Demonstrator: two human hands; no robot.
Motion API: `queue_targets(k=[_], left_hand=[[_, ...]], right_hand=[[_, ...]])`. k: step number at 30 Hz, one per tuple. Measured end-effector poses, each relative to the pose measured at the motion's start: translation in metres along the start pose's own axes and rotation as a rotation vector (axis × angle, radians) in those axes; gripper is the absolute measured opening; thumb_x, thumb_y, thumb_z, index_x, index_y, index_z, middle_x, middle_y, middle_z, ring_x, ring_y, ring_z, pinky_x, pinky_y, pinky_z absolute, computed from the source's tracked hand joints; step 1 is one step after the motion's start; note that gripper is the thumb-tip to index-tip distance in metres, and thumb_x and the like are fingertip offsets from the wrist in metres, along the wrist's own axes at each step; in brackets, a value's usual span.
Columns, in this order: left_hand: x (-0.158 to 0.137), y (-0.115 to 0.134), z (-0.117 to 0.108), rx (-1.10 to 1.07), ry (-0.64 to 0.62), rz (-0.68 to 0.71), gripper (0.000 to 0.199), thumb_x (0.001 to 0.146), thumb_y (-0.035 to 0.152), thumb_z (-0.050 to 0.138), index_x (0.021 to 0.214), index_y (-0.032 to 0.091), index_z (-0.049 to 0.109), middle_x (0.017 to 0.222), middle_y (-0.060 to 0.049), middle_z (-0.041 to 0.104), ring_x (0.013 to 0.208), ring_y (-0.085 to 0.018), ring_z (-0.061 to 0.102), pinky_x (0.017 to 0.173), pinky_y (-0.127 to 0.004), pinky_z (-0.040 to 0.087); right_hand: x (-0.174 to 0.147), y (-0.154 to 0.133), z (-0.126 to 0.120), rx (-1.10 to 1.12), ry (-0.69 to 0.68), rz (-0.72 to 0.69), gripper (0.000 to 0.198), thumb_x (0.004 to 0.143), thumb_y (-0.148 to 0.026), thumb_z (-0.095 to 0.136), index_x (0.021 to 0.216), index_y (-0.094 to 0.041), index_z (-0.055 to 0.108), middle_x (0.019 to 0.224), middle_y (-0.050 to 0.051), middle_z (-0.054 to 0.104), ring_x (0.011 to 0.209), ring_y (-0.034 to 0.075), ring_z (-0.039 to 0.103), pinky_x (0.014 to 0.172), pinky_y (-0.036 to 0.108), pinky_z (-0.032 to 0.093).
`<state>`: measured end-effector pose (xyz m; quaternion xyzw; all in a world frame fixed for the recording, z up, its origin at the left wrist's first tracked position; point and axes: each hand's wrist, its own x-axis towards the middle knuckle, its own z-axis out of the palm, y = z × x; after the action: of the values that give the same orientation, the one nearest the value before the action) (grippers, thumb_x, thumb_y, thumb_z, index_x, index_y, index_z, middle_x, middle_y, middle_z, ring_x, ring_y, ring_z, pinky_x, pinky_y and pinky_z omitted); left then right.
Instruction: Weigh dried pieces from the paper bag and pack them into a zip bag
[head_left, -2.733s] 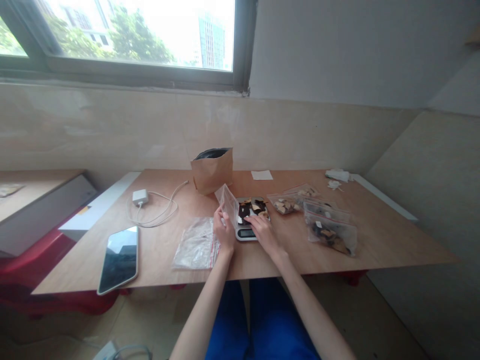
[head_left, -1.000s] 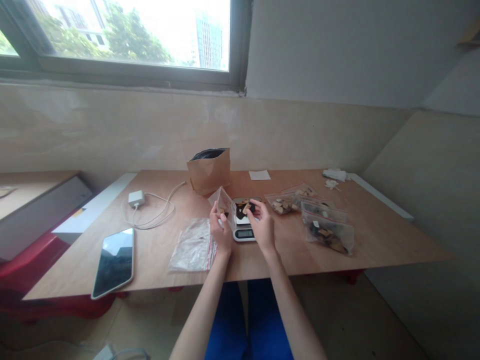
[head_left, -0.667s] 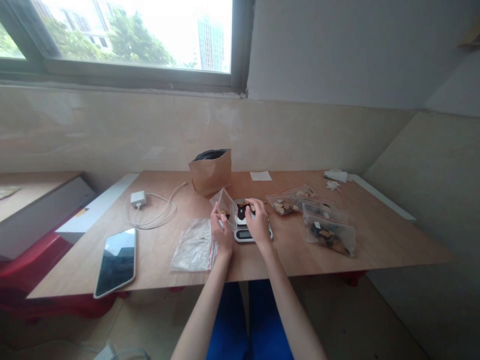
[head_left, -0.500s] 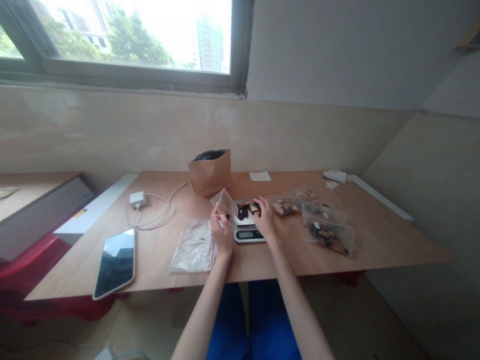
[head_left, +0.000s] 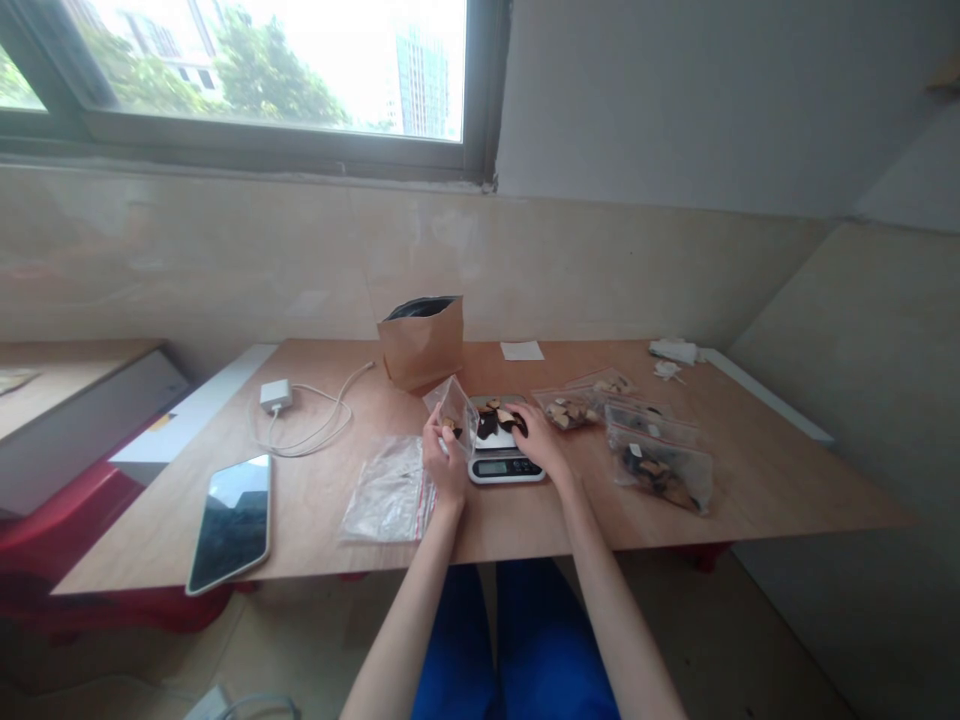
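Observation:
My left hand grips a small clear zip bag, its mouth open and tilted, with a few brown and dark pieces inside. Just right of the bag is a white kitchen scale with a small display. On its plate lie several thin dried slices, pale brown and near black. My right hand reaches over the plate's right side, its bent fingers closed on a dark-and-tan slice. The fingertips are partly hidden. Flat under my left wrist lies a stack of clear zip bags.
Behind the scale stands an open brown paper pouch. Filled zip bags lie to the right. Leftward are a tablet and a white charger with its cable. A white paper lies near the wall.
My right hand has shifted slightly right and lies lower over the scale, uncovering more of its buttons and the slices. My left hand still holds the bag in about the same place.

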<state>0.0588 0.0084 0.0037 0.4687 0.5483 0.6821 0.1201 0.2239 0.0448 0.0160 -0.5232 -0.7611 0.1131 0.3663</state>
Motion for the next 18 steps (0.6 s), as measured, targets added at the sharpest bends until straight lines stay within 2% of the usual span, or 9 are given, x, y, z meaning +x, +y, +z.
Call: queue_targets(k=[5,9,18], left_hand=[[-0.0004,0.0002,-0.0002,-0.015,-0.008,-0.020,0.032,0.088,0.032,0.035,0.105,0.017,0.056,0.112,-0.012,0.060,0.098,-0.021,0.056,0.084,-0.033,0.042],[-0.0001,0.0022,-0.0008,-0.024,-0.016,-0.041,0.034,0.088,0.032,0.035,0.111,0.016,0.055,0.111,-0.012,0.061,0.099,-0.021,0.057,0.085,-0.034,0.042],[-0.0002,0.0019,-0.0001,-0.027,-0.012,-0.026,0.034,0.089,0.033,0.034,0.110,0.017,0.056,0.114,-0.011,0.060,0.102,-0.021,0.056,0.086,-0.034,0.042]], right_hand=[[-0.0011,-0.0030,-0.0042,0.029,-0.009,0.049,0.042,0.071,-0.008,0.050,0.112,-0.017,0.059,0.112,0.011,0.061,0.107,0.022,0.054,0.094,0.042,0.041],[-0.0004,0.0005,-0.0048,0.012,-0.018,0.087,0.042,0.073,-0.003,0.045,0.109,-0.017,0.060,0.105,0.010,0.064,0.102,0.020,0.056,0.092,0.038,0.042],[-0.0026,-0.0049,-0.0100,-0.006,-0.023,-0.009,0.036,0.074,-0.001,0.041,0.096,-0.018,0.064,0.099,0.007,0.066,0.099,0.019,0.056,0.092,0.038,0.041]])
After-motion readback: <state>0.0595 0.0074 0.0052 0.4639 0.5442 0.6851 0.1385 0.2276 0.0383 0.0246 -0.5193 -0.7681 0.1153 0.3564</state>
